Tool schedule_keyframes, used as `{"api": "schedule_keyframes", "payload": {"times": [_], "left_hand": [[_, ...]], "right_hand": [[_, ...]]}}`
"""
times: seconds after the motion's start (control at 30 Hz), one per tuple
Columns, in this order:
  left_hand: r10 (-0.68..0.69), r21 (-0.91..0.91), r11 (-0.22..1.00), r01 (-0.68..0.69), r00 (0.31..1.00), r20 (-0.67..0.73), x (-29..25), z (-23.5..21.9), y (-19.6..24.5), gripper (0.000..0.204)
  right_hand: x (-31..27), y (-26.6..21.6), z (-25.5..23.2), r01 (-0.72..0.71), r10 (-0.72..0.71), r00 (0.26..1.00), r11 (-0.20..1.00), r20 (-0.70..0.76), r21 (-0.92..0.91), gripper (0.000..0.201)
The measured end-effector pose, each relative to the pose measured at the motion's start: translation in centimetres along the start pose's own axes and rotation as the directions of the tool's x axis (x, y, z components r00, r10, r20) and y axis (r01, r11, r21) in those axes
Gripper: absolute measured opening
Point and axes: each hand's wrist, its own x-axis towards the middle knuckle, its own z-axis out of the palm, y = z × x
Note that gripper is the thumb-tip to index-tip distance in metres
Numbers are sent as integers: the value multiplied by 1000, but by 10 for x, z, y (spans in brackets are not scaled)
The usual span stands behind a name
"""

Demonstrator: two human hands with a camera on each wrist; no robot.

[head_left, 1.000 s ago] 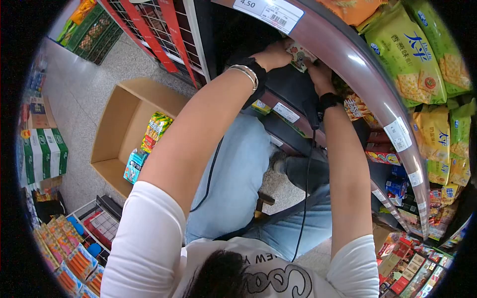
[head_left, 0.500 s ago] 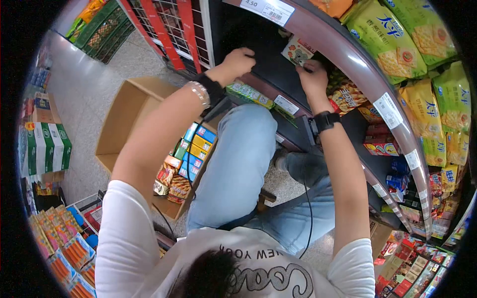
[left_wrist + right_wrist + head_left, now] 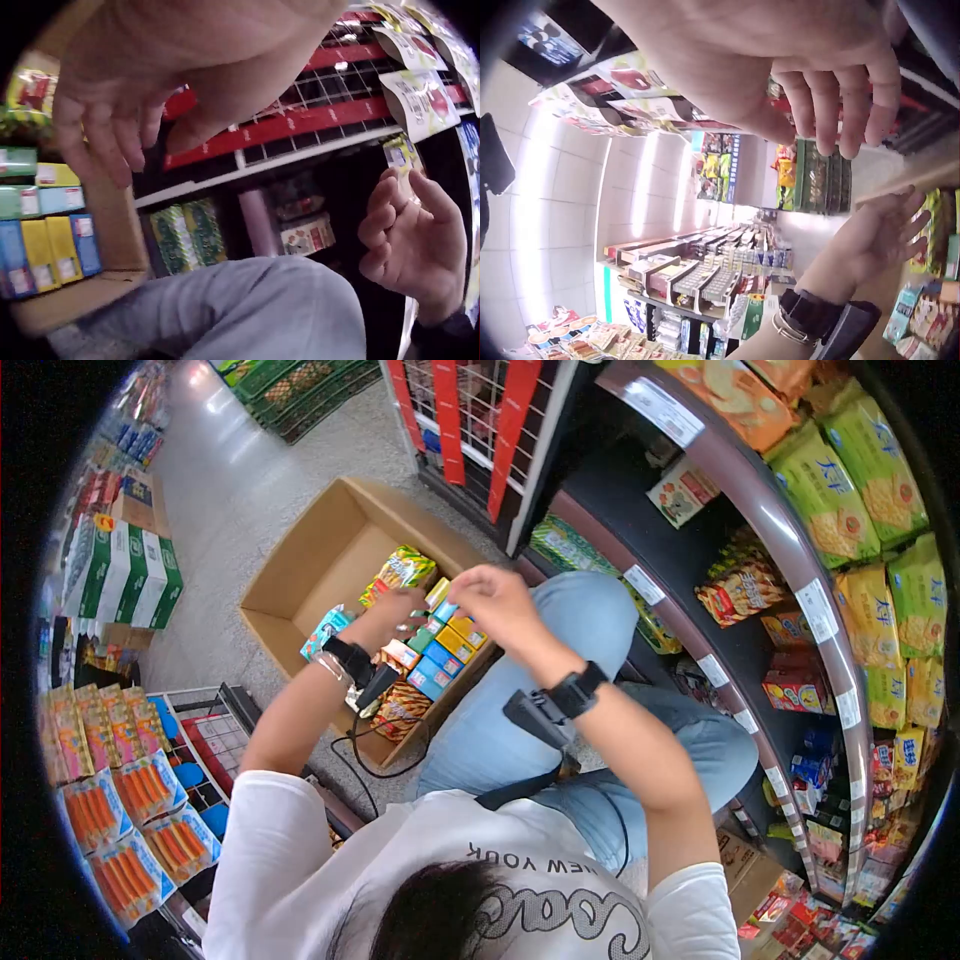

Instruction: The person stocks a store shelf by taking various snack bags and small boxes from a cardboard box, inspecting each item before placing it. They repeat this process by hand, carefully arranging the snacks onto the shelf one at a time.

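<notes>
Both hands have left the dark shelf. The left hand (image 3: 400, 608) now hovers, fingers loose and empty, over small glossy coloured packets (image 3: 445, 643) inside the brown corrugated cardboard box (image 3: 300, 575); the right hand (image 3: 495, 600), relaxed and empty, hangs just beside it.

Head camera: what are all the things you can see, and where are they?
Box: one, brown cardboard, on the floor, open.
Small packs: several, blue, yellow and green, inside the box.
Snack bag: one, yellow-green, inside the box.
Shelves: dark, at right.
Carton: one, pale, alone on the upper shelf.
Cracker bags: several, green-yellow, far right.
Rack: one, red and white wire, top centre.
Sausage packs: many, orange, lower left.
Left hand: open, over the box.
Right hand: open, holding nothing, beside the left.
</notes>
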Motion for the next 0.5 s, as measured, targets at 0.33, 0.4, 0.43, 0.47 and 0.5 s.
{"api": "schedule_keyframes", "payload": {"times": [0.33,0.4,0.43,0.47,0.5], "left_hand": [[11,-154,984,-88,897,-441,57,-66,-140,26],[22,-137,984,-114,839,-544,67,-71,-150,31],[193,49,977,-209,755,-627,76,-74,-153,34],[367,241,930,-278,649,-666,92,-77,-163,37],[531,427,847,-316,529,-661,85,-72,-148,40]], "right_hand": [[86,150,95,-198,192,980,937,-49,-288,11],[86,174,86,-223,220,975,930,-44,-293,12],[88,185,80,-252,242,968,919,-71,-304,13],[91,198,75,-281,264,960,907,-97,-312,14],[94,211,70,-330,296,943,885,-150,-328,14]]}}
